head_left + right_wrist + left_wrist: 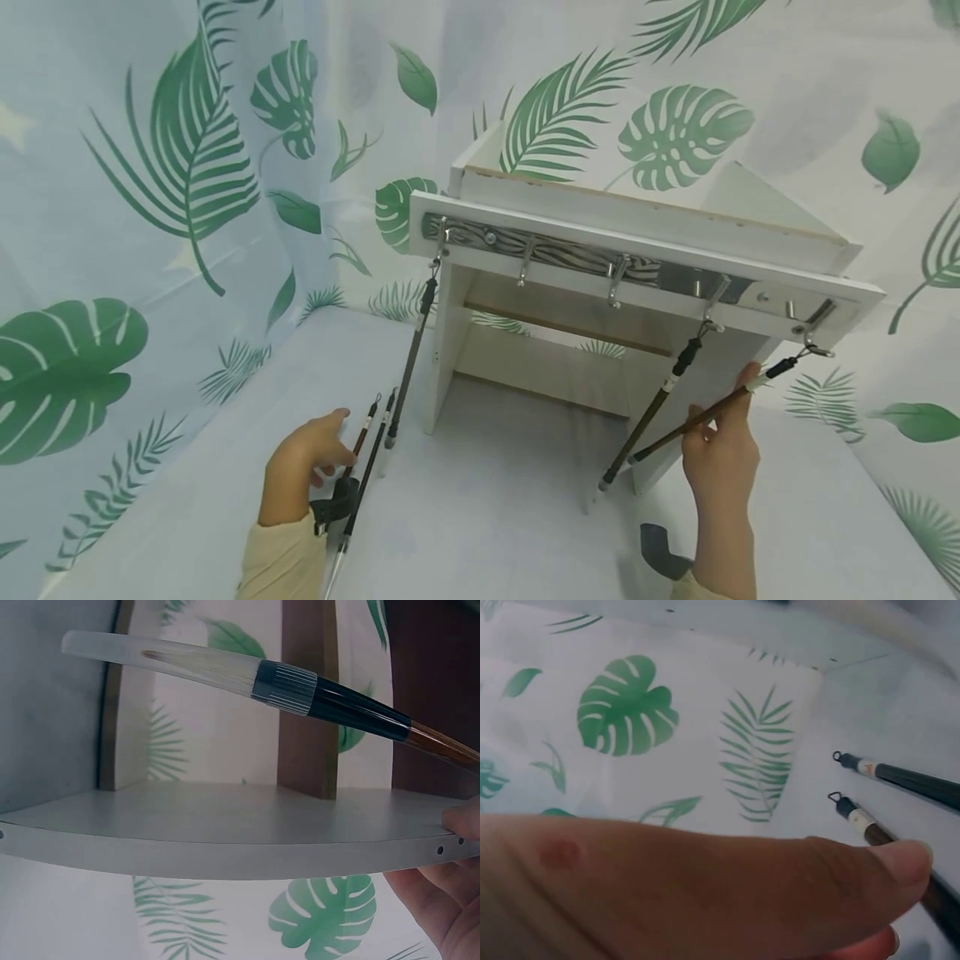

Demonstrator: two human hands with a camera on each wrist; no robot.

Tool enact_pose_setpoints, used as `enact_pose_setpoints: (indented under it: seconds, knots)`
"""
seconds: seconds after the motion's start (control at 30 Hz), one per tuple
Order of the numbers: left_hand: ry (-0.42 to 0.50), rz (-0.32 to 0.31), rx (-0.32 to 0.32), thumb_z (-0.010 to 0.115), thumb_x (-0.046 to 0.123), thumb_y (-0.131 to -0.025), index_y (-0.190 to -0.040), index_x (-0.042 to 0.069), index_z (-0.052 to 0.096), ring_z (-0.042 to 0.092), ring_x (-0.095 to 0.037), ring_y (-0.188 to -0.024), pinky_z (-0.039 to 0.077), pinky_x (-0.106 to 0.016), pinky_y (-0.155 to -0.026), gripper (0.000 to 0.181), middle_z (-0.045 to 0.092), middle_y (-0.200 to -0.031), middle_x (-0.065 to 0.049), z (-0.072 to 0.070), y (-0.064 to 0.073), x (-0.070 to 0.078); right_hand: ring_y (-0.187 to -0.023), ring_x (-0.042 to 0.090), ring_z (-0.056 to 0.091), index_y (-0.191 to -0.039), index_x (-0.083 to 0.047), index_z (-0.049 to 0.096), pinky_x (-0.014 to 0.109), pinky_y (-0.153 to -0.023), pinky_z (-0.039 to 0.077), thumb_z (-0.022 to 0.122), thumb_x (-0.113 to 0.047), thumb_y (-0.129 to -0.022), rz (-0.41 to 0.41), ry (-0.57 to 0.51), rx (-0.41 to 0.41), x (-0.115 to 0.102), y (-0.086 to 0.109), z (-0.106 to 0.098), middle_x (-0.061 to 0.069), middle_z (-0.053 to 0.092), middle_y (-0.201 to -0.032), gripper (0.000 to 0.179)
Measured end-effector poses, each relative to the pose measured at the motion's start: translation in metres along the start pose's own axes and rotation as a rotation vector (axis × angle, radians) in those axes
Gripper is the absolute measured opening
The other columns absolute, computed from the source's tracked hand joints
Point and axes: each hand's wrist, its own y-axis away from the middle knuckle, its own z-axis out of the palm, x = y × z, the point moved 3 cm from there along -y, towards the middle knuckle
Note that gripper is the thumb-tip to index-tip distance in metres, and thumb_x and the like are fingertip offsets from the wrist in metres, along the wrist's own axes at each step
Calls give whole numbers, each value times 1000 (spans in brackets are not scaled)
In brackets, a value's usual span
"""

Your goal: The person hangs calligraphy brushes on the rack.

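Observation:
A white shelf unit (pixel 652 229) carries a rail with several metal hooks (pixel 615 283). From the hooks hang three calligraphy brushes: a dark one (pixel 412 358) at the left, another (pixel 652 412) toward the right, and a brown-handled one (pixel 712 414) at the right end. In the right wrist view, a clear cap covers a brush's bristles (pixel 202 667). My right hand (pixel 722 454) pinches the edge of the side panel (pixel 247 855), thumb inside, beside that brush. My left hand (pixel 307 450) hovers, fingers loosely bent, over two brushes lying on the white surface, a brown one (pixel 877 834) and a black one (pixel 915 784).
A white sheet (pixel 495 500) lies under the unit. Leaf-printed curtains (pixel 360 100) stand at the back and sides. Wrist straps (pixel 654 546) sit on both arms.

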Motion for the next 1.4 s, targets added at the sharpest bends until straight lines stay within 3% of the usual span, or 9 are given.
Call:
enact_pose_setpoints:
  seconds: [0.2,0.4,0.6,0.73,0.83,1.07,1.27,1.4]
  knots:
    - [-66,-37,-3,71,2,-73,-139,-5,26,60,-23,-70,52,-35,-53,80,60,-98,-23,9,-10,2,-86,53,57,-148,-20,0,58,-66,48,49,1,-87,-9,-14,27,-2,-1,-4,37,51,-117,81]
    - [-111,-44,15,72,2,-71,-133,-7,34,58,-23,-67,51,-34,-51,73,60,-83,-17,13,-11,2,-86,53,57,-148,-21,0,59,-66,48,50,1,-88,-12,-4,18,-4,-1,-5,36,50,-118,81]
    - [-113,-27,15,65,-5,-73,-135,-8,31,60,-21,-60,51,-31,-49,71,59,-85,-19,13,-8,2,-87,53,56,-148,-18,1,58,-66,48,50,2,-88,-23,-7,16,-5,0,-4,36,48,-122,81]
    - [-114,17,67,64,-3,-75,-136,-6,28,58,-21,-60,49,-29,-47,71,59,-82,-17,4,-1,3,-87,54,56,-148,-19,1,58,-66,48,50,2,-87,-21,-5,18,-4,2,-4,37,48,-121,81]
    - [-124,100,147,62,0,-76,-138,-6,24,53,-21,-60,45,-28,-48,73,58,-79,-14,-10,10,8,-86,54,57,-148,-19,2,58,-65,49,51,3,-87,-28,-1,25,-4,3,-4,37,48,-121,82]
    - [-110,329,406,59,6,-83,-143,3,18,56,-21,-75,45,-34,-59,73,56,-96,-13,-38,42,32,-83,53,58,-148,-16,2,57,-63,49,52,4,-85,-60,9,53,-1,4,-4,39,48,-118,82]
    - [-36,579,628,62,3,-83,-144,20,24,61,-21,-81,50,-33,-63,73,52,-94,-9,-41,72,61,-81,53,58,-148,-14,3,55,-61,50,52,5,-85,-76,15,72,0,4,-3,39,48,-117,82]
    - [6,751,713,65,-1,-80,-141,21,31,62,-16,-78,53,-28,-64,73,52,-91,-5,-35,89,80,-80,53,58,-148,-14,3,55,-57,50,52,4,-85,-73,23,71,1,4,-1,40,48,-116,82]
